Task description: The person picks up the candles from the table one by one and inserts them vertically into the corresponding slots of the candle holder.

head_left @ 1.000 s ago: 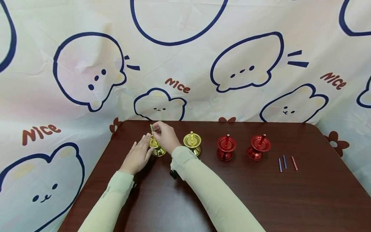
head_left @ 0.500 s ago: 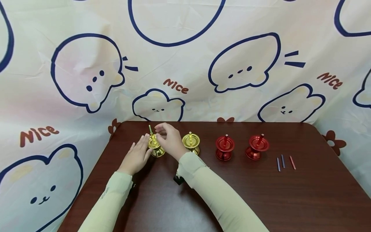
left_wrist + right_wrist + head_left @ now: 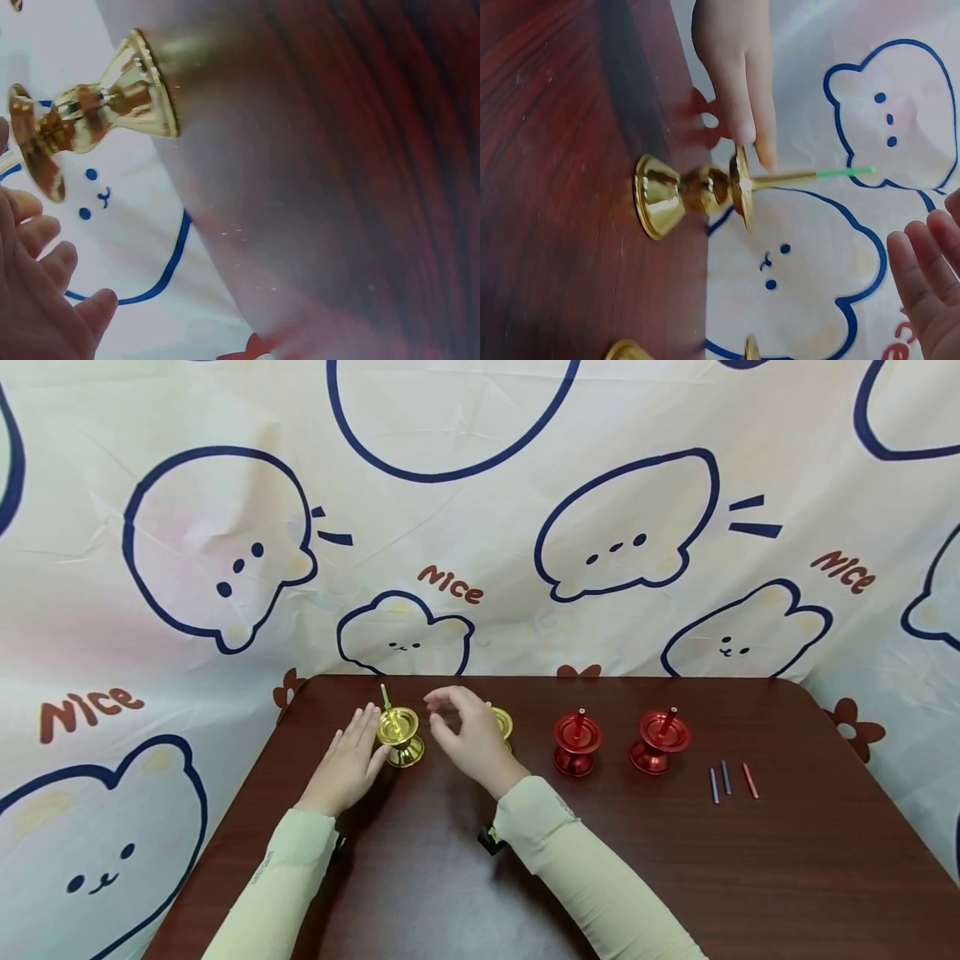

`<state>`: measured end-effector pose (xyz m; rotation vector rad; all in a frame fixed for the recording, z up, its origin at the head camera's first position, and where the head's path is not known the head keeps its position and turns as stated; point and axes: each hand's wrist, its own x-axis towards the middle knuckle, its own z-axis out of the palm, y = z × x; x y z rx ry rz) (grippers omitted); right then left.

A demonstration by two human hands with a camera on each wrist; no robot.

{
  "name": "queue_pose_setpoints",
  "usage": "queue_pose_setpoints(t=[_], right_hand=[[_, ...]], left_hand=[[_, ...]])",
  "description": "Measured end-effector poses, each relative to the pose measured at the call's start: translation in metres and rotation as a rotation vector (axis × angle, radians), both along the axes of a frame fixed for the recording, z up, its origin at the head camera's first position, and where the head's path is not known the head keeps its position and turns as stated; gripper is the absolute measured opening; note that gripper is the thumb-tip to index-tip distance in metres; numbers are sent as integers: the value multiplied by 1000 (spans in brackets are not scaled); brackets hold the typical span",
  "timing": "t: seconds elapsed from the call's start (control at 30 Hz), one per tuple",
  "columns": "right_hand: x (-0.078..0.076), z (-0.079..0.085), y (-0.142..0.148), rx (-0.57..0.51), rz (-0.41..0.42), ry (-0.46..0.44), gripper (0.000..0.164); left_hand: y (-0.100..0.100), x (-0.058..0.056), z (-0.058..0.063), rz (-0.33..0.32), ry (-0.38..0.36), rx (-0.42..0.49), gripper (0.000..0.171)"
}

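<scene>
A gold candlestick (image 3: 405, 750) stands upright at the back left of the table, with a thin green candle (image 3: 385, 697) in its socket. The candle leans slightly in the head view. My left hand (image 3: 339, 768) lies with straight fingers against the left side of its dish; the right wrist view shows those fingertips (image 3: 744, 132) at the dish's rim. To the right of this candlestick hovers my right hand (image 3: 478, 742), empty, its fingers loosely bent and apart from the candle. Behind it a second gold candlestick (image 3: 503, 722) is partly hidden.
Two red candlesticks, one (image 3: 576, 758) nearer the middle and another (image 3: 651, 757) farther right, stand along the back of the dark wooden table (image 3: 615, 868). Two blue sticks (image 3: 715, 786) and a pink stick (image 3: 751, 782) lie at the right. A printed cloth (image 3: 510, 527) hangs behind.
My right hand has let go of the green candle and drawn away to the right, now covering part of the second gold candlestick. The left hand keeps its place at the dish.
</scene>
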<state>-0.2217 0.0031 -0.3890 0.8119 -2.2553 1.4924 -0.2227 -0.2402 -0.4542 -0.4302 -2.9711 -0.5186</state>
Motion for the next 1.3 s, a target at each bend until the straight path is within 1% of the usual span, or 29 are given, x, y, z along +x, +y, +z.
queue_pose_setpoints(t=[0.1,0.17,0.37,0.57,0.67,0.77,0.87,1.0,1.17,1.3], right_hand=[[3,0,13,4,-36,23,20],[5,1,22,-4,-54,33,20],[10,5,50,-50,-85,41,21],[16,8,77,-61,-160,57,23],[21,8,91,-71,-197,76,24],[25,8,105,-77,-237,89,25],[28,7,120,-71,-288,87,26],[32,5,139,-50,-360,86,27],[38,5,161,-11,-462,86,25],[43,5,177,-1,-533,56,24]], left_hand=[[1,5,4,17,21,8,70],[3,9,7,23,49,14,70],[13,22,17,11,161,-1,65],[28,31,22,-22,276,-14,61],[38,36,25,-59,327,-29,58],[49,39,27,-103,362,-37,57],[59,41,29,-134,369,-34,59],[69,40,29,-152,356,-42,60],[77,36,27,-146,327,-49,61],[83,33,27,-142,311,-55,61]])
